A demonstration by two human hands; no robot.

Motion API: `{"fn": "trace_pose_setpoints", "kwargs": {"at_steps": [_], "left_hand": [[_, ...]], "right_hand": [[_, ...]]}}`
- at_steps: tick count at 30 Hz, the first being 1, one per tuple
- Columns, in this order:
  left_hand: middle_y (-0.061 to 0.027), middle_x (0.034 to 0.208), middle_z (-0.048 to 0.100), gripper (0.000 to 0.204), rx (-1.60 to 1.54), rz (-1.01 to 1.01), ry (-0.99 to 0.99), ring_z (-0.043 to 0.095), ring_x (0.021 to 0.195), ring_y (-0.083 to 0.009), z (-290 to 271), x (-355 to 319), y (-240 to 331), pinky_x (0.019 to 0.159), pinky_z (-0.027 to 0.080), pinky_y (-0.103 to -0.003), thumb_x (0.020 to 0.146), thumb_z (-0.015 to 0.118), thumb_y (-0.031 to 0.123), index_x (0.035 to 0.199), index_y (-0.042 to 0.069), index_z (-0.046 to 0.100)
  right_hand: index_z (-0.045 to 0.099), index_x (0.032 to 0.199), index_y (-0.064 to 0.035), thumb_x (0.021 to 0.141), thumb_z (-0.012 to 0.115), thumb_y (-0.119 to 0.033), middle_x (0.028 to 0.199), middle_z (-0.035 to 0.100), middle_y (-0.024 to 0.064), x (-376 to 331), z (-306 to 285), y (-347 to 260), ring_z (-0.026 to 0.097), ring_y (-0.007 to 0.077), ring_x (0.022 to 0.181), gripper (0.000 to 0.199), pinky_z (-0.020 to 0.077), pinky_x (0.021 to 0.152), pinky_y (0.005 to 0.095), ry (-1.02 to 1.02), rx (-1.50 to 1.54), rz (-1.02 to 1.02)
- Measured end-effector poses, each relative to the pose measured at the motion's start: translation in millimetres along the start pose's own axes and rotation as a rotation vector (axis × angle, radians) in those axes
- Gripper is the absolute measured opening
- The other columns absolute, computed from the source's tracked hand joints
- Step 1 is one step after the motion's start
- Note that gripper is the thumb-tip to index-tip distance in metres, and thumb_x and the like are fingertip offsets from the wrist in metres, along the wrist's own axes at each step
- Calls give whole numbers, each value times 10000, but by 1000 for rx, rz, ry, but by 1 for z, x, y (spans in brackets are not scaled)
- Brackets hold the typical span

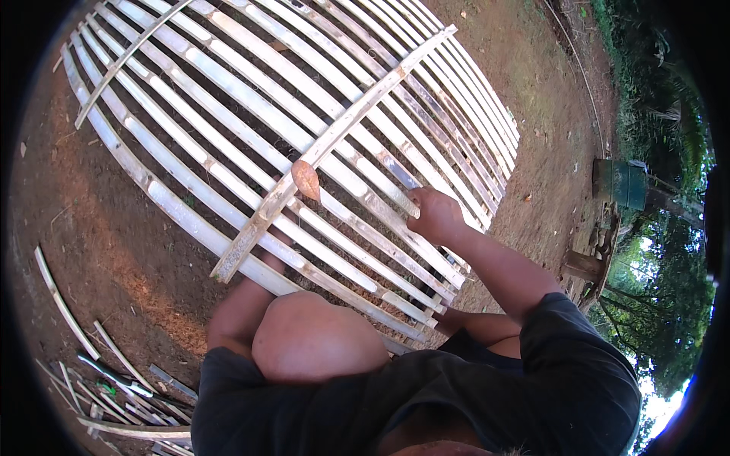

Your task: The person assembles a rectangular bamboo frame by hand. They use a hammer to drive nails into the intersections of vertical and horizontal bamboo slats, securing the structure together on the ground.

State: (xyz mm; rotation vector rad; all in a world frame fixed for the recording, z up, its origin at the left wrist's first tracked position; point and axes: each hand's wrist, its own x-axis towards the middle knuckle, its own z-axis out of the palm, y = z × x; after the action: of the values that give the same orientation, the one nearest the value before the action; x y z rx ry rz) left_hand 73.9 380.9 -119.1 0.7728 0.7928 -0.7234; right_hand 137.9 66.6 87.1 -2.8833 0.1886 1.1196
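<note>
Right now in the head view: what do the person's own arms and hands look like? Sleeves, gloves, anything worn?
Both forearms are bare. No gloves, watch or rings show on the right hand. The left hand is mostly hidden under the slatted bamboo panel. A dark, short-sleeved shirt covers the upper arms, its sleeve ending above the right elbow.

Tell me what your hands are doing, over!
Right hand gripping a slat on the bamboo panel. Left hand mostly hidden under the crossbar. Dry leaf on crossbar.

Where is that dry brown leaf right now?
In the head view, centre: the dry brown leaf lies on the bamboo slat panel, against its diagonal crosspiece.
</note>
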Motion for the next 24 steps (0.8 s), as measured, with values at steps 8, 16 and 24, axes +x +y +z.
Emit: {"fn": "trace_pose_setpoints", "kwargs": {"at_steps": [8, 16, 24], "left_hand": [[-185, 1297, 637, 547, -1, -378, -61, 624, 1174, -288, -2, -131, -68, 977, 513, -468, 991, 532, 417, 1375, 28, 541], [-207, 1348, 613, 625, -80, -426, -40, 605, 1233, -318, -13, -130, -75, 1035, 495, -503, 999, 498, 494, 1413, 26, 515], [-230, 1399, 590, 705, -276, -146, 55, 586, 1291, -349, -30, -30, -17, 1092, 477, -538, 1007, 463, 571, 1450, 23, 490]], "right_hand": [[634, 1328, -88, 830, 739, -244, 1263, 668, 154, 7, -10, -13, 660, 329, 1175, 532, 523, 1031, 430, -119, 22, 56], [633, 1327, -70, 829, 745, -246, 1275, 664, 160, 13, -9, -17, 666, 332, 1166, 540, 528, 1022, 422, -88, 24, 63], [643, 1314, -91, 834, 735, -248, 1276, 661, 161, 8, -3, -8, 668, 331, 1160, 514, 529, 1019, 431, -96, 36, 31]]}}
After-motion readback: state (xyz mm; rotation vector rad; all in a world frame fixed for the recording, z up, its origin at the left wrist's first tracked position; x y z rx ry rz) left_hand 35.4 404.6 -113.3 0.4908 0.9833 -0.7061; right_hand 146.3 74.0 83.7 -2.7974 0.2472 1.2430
